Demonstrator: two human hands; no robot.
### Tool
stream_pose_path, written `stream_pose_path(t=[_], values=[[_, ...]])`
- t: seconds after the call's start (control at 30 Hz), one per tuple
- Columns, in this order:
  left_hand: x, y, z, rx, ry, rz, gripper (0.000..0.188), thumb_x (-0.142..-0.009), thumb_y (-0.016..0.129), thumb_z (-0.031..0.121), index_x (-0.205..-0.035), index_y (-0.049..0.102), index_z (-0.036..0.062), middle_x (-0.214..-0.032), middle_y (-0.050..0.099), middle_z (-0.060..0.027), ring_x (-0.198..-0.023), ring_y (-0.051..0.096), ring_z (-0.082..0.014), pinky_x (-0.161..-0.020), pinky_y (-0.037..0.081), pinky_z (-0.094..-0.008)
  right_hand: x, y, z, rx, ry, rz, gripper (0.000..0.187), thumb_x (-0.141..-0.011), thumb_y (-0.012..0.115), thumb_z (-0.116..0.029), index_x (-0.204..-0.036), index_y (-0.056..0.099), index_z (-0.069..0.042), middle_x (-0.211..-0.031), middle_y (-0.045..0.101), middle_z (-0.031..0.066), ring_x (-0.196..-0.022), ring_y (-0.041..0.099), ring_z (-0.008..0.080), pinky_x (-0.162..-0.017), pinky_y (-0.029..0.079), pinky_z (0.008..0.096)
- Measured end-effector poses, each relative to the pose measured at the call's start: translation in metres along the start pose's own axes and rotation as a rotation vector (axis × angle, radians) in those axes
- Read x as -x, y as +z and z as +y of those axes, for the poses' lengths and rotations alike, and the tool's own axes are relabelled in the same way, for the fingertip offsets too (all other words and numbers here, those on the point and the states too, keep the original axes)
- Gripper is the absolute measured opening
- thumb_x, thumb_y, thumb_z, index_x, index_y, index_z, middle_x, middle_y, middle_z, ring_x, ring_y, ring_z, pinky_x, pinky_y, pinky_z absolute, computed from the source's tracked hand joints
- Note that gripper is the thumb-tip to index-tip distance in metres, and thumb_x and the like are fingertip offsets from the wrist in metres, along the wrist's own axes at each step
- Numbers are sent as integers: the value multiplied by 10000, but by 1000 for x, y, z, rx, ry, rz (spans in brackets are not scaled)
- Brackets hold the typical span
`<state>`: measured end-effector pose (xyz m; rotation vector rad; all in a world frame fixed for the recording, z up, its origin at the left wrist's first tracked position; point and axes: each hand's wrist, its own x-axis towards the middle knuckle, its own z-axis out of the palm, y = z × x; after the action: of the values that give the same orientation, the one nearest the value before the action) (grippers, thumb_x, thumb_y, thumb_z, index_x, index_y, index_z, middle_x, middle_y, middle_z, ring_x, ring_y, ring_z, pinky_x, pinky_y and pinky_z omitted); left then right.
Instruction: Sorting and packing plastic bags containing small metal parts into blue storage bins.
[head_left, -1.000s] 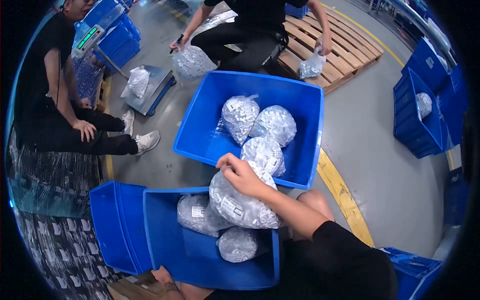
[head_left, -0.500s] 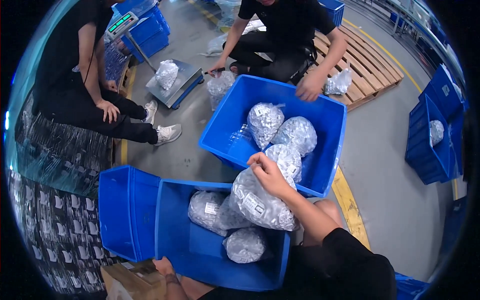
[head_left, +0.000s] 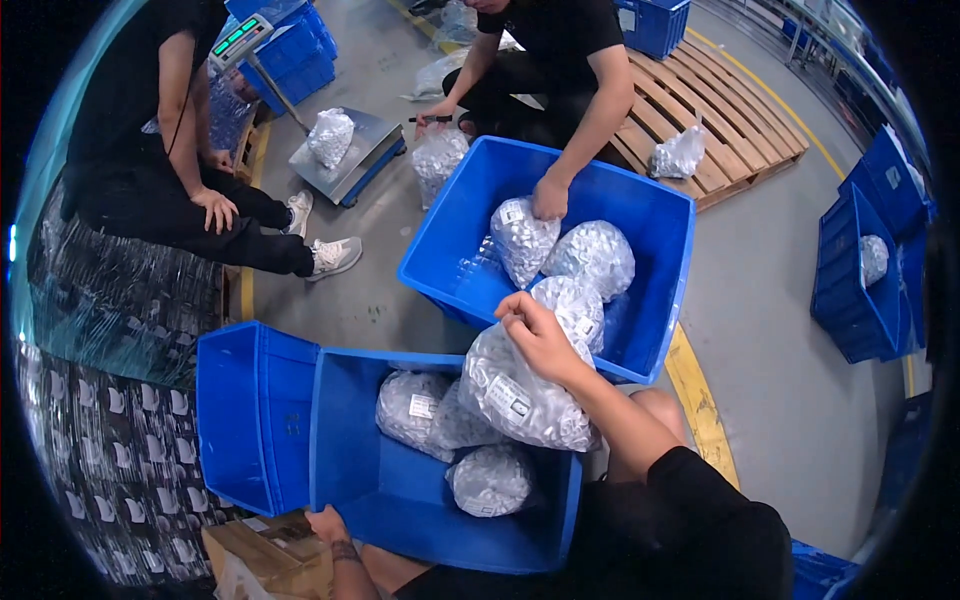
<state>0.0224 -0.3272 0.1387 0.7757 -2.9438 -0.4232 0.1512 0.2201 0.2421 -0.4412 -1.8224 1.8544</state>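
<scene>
My right hand (head_left: 540,338) is closed on the gathered top of a clear plastic bag (head_left: 520,395) full of small silvery pieces, with a white label on its side. That bag hangs over the far right edge of the near blue bin (head_left: 400,530), close to the far blue bin (head_left: 430,270). At the near bin's lower left corner, my left hand (head_left: 325,522) grips the rim. Inside the near bin lie a labelled bag (head_left: 412,408), another partly covered bag (head_left: 460,422) and a bag (head_left: 490,481) lower down. Several similar bags (head_left: 592,258) sit in the far bin.
Across from me a co-worker's hand (head_left: 550,198) touches a bag in the far bin. A second person sits at left beside a platform scale (head_left: 365,150) bearing a bag. A wooden pallet (head_left: 730,110) lies at far right, a cardboard box (head_left: 270,560) at near left.
The co-worker's hand has moved from the far bin's rim down onto a bag inside it. My hands and the bag I hold stay nearly in place; the view has shifted slightly.
</scene>
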Motion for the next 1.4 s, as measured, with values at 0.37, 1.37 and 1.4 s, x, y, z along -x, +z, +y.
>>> stream_pose_path(t=[0.37,1.37,1.4], values=[[-5,7,-5,-4,7,24,453,-766,611,168,-1167,535,-27,-1098,626,-262,-1026,594,-426,-901,466,-471,-2,0,6,68,-54,25,144,-900,499,-104,-1002,556,-20,-739,574,53,-634,511,97,-583,417,269],[1,1,4,-2,-37,10,408,-793,619,135,-1163,537,-17,-1098,629,-243,-1021,592,-424,-897,468,-488,-2,1,9,59,-57,34,157,-900,488,-94,-1006,568,-12,-778,597,57,-664,524,95,-607,433,264],[0,2,2,-8,-40,18,405,-792,618,132,-1162,539,-13,-1098,630,-241,-1022,591,-425,-895,469,-489,-2,2,9,57,-47,34,155,-900,488,-93,-1004,568,-11,-771,593,53,-656,518,90,-598,428,261]])
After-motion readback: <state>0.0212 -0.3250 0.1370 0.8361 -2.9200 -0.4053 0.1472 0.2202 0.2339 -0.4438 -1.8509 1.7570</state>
